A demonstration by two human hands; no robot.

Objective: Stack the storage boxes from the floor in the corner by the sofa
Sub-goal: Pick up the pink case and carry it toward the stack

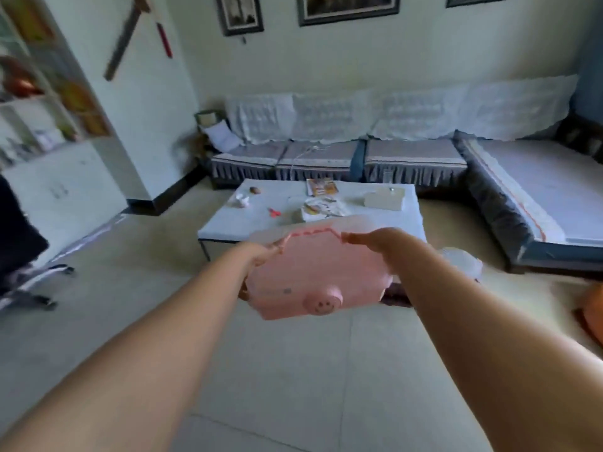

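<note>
I hold a pink storage box (316,275) in the air in front of me, above the tiled floor. It has a smiley-face knob on its front and a pale translucent lid. My left hand (261,254) grips its upper left edge and my right hand (372,239) grips its upper right edge. A grey sofa (339,154) with lace covers runs along the far wall. The corner by the sofa's left end (202,148) holds a white cushion and some dark items, blurred.
A low white coffee table (248,220) with papers, scissors and a box stands just beyond the pink box. A translucent container (463,262) lies on the floor to the right. A daybed (528,190) fills the right side. A chair base (36,282) stands at left.
</note>
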